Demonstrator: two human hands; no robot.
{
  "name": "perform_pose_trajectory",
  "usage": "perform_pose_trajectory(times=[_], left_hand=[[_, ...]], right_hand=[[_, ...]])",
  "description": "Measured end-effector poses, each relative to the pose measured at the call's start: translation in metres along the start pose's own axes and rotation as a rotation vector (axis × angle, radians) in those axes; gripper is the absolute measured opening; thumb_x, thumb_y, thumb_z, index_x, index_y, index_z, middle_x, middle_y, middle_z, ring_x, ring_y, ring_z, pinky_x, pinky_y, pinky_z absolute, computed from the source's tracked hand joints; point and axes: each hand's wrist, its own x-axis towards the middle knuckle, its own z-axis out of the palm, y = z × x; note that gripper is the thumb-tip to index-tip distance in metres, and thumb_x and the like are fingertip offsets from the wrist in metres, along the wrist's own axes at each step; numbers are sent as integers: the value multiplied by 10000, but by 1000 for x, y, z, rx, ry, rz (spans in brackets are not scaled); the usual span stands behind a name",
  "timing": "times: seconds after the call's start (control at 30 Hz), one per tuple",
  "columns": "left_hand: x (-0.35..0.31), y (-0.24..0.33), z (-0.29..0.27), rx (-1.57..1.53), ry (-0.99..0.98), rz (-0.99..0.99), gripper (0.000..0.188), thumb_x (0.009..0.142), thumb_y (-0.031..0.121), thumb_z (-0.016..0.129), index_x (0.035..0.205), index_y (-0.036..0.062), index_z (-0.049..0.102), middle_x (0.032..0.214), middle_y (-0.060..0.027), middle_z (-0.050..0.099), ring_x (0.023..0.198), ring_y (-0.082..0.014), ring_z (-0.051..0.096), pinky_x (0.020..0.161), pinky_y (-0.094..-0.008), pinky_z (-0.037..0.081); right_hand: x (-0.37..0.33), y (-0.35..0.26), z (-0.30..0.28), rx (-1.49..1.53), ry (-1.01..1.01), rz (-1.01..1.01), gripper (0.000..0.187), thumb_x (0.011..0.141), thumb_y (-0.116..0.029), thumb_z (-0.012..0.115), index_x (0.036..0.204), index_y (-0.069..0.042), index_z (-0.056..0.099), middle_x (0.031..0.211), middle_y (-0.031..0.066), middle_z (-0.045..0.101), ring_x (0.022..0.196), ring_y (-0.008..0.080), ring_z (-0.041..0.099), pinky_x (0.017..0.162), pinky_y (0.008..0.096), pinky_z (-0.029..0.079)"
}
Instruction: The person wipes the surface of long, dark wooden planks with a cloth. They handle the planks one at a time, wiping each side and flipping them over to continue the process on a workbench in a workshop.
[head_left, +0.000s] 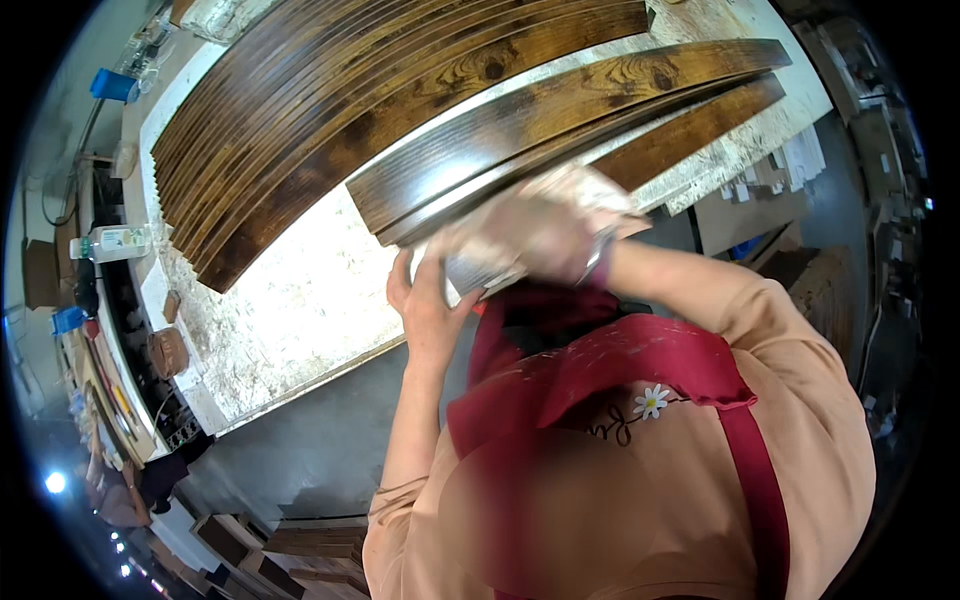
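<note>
In the head view, we see our left hand (432,305) at the tabletop's near edge, thumb and fingers bent apart around a greyish end; how firmly they grip, we cannot tell. Our right hand (545,238) is blurred over a pale cloth (590,190) — whether it is closed on it, we cannot tell. The brown board (690,135) lies beyond both hands, running down behind the cloth. Just left of it lie more boards (540,120) — and past a gap on the tabletop (300,310), a row of long planks (330,150).
</note>
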Motion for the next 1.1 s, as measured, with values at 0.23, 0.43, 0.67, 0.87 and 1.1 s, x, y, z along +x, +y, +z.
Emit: perform_pose_trajectory(times=[0.23,0.43,0.67,0.87,1.1], left_hand=[[-4,-16,5,-283,-111,-72,1053,591,154,891,1462,29,313,1390,-197,458,1277,-364,408,1049,-445,354],[-4,-13,-3,-267,-68,-4,883,658,185,836,1406,26,395,1263,-192,539,1172,-376,490,1025,-488,354],[3,1,-14,-298,58,314,578,707,-60,697,1234,168,624,1275,-137,484,1097,-323,531,843,-399,510],[0,-17,-14,-122,30,543,526,686,-100,658,1141,162,687,1224,-101,486,1044,-308,532,838,-381,516],[-7,-7,-6,-581,-35,-138,447,756,-39,691,1187,15,588,1110,-152,603,997,-269,591,889,-356,474]], right_hand=[[2,-35,-14,37,228,96,172,764,-164,605,908,-78,641,881,119,652,839,286,637,752,382,510],[-37,-4,-27,-230,315,201,237,791,-131,600,1002,-46,667,852,122,660,763,228,647,710,360,513],[-163,82,-117,572,914,785,502,812,27,534,1311,19,482,1159,87,622,1018,160,586,914,273,460],[-165,75,-77,963,1019,614,470,846,-63,602,1299,4,499,1198,69,614,1055,167,587,930,274,460],[-41,-56,-80,-346,588,246,310,884,-209,612,1143,-42,574,924,115,651,838,244,668,667,322,545]])
